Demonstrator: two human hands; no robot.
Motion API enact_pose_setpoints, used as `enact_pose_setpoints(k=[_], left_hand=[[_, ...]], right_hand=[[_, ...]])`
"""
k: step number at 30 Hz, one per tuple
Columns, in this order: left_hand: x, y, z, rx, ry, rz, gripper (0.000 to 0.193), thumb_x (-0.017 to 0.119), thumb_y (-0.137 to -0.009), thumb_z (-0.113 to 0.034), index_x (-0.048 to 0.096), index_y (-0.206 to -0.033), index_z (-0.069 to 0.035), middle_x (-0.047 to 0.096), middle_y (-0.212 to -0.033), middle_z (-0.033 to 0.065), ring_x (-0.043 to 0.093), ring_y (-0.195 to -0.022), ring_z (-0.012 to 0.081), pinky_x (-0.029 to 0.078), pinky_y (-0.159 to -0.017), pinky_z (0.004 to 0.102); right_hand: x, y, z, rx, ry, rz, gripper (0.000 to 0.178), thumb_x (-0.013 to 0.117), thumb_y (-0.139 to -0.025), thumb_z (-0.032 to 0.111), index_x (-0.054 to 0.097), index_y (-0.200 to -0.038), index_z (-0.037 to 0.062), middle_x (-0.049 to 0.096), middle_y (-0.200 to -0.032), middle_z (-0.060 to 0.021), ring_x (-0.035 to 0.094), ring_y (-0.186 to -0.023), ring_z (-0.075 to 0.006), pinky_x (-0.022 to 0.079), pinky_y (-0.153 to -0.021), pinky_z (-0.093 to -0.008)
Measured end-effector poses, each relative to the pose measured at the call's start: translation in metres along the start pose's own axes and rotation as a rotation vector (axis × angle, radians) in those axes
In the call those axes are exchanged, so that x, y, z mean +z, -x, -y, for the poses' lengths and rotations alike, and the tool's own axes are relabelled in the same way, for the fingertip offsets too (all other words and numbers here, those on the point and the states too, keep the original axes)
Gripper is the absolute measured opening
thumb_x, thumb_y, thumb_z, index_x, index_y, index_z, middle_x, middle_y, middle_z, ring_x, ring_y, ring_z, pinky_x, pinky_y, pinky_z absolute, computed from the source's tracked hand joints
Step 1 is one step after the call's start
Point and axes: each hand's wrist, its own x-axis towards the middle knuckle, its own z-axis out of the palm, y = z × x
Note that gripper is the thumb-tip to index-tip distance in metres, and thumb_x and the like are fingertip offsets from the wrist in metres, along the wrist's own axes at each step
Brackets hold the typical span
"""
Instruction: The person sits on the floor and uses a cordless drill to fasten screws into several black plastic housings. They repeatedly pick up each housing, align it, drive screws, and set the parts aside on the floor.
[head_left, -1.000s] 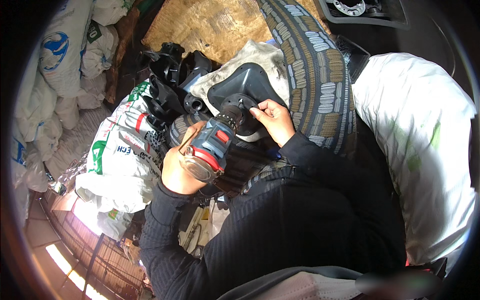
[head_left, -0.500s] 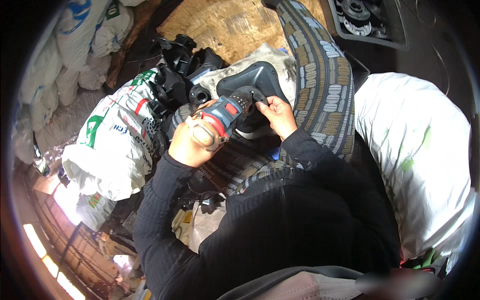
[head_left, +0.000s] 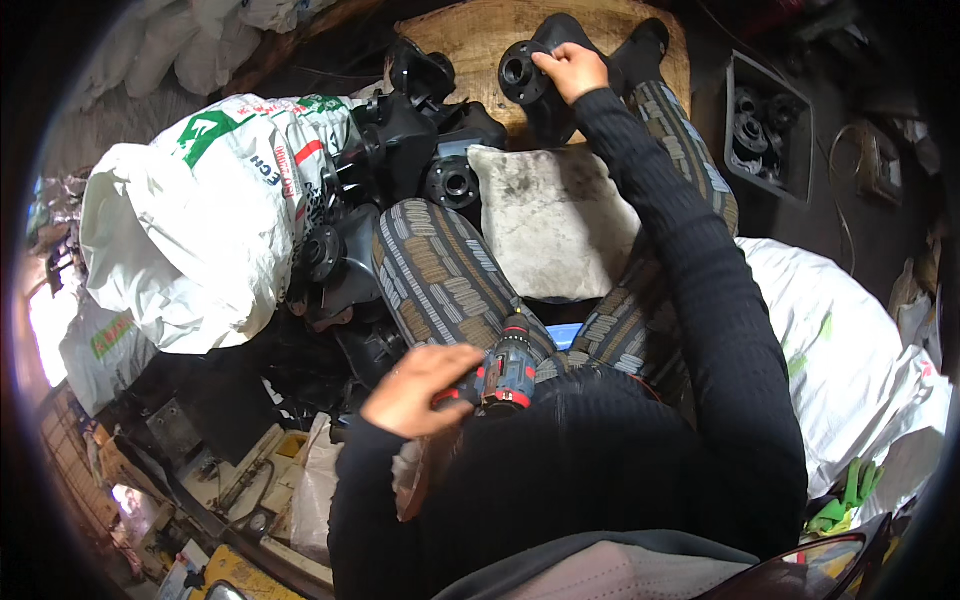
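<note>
The black part (head_left: pixel 545 112) has moved off the cushion to beyond its far edge, and my drill (head_left: pixel 509 365) has come back from the part's round collar to lie at my lap. My right arm now stretches far forward, and my left hand (head_left: pixel 418 392) is drawn in close to my body.

Nearest me, that left hand is at the drill's handle, fingers nearly straight and thumb apart from them; I cannot tell whether they grip it. The drill's chuck points away from me. At my lower right, a green glove (head_left: pixel 848 495) lies by a white sack (head_left: pixel 830 360).

Further out, my patterned trousers (head_left: pixel 440 265) spread to both sides of the cushion (head_left: pixel 550 225), which is pale and smeared with dark stains. A bit of blue (head_left: pixel 563 336) shows between my thighs. To the left, another white sack (head_left: pixel 200 240) bulges beside a heap of black parts (head_left: pixel 400 140), a few with their round collars showing.

Farthest out, my right hand (head_left: pixel 572 72) pinches the rim of the black part's collar, thumb on the side facing me. The part is over the wooden board (head_left: pixel 465 45). To the right of the board, a grey bin (head_left: pixel 729 110) holds round parts (head_left: pixel 750 132).
</note>
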Motion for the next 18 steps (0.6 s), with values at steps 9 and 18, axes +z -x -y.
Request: enact_pose_setpoints(k=[9,18], left_hand=[[-0.236,0.223,0.24,-0.782,-0.59,-1.272,0.035,0.055,-0.093,-0.006,0.054,-0.127,0.002,0.063,-0.12,0.0113,0.059,-0.109,0.0188,0.045,-0.095,0.0303],[-0.269,0.129,0.336,-0.958,-0.494,-0.917,0.033,0.057,-0.093,-0.01,0.056,-0.123,0.003,0.065,-0.115,0.0109,0.06,-0.106,0.018,0.046,-0.092,0.0296]], right_hand=[[0.164,-0.003,-0.017,-0.131,0.455,0.153,0.018,0.064,-0.08,0.025,0.068,-0.09,0.011,0.069,-0.086,-0.0183,0.067,-0.084,-0.0377,0.053,-0.073,-0.0486],[0.1,0.017,-0.034,-0.086,0.316,0.549,0.033,0.067,-0.081,0.033,0.07,-0.109,0.0155,0.07,-0.102,-0.0131,0.066,-0.096,-0.0302,0.052,-0.086,-0.0405]])
